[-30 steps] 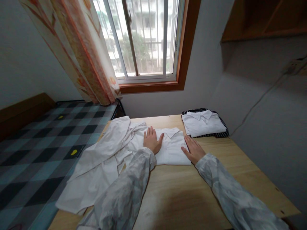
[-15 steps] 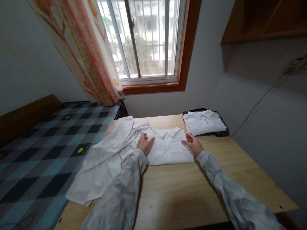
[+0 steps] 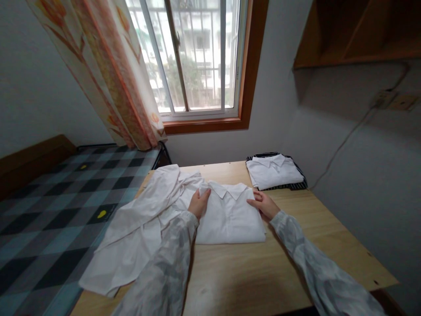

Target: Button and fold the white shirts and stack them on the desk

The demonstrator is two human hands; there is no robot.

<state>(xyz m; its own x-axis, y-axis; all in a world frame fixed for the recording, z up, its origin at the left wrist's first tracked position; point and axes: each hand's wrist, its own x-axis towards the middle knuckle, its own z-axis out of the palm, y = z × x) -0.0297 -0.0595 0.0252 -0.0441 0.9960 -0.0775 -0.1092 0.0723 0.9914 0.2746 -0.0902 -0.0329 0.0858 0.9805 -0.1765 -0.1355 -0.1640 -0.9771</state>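
- Folded white collared cloth shirt (image 3: 230, 221): on the pale wooden tabletop (image 3: 250, 272), between the hands, collar toward twelve o'clock.
- Left hand (image 3: 199, 202): at the shirt's ten o'clock edge, grip closed on the cloth, thumb on top.
- Right hand (image 3: 265, 204): at its two o'clock edge, grip nearly closed, pinching the side.
- Loose, rumpled white cloth garment (image 3: 140, 224): nine o'clock.

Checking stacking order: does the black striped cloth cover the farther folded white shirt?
No; the farther folded white shirt lies on top of the black striped cloth.
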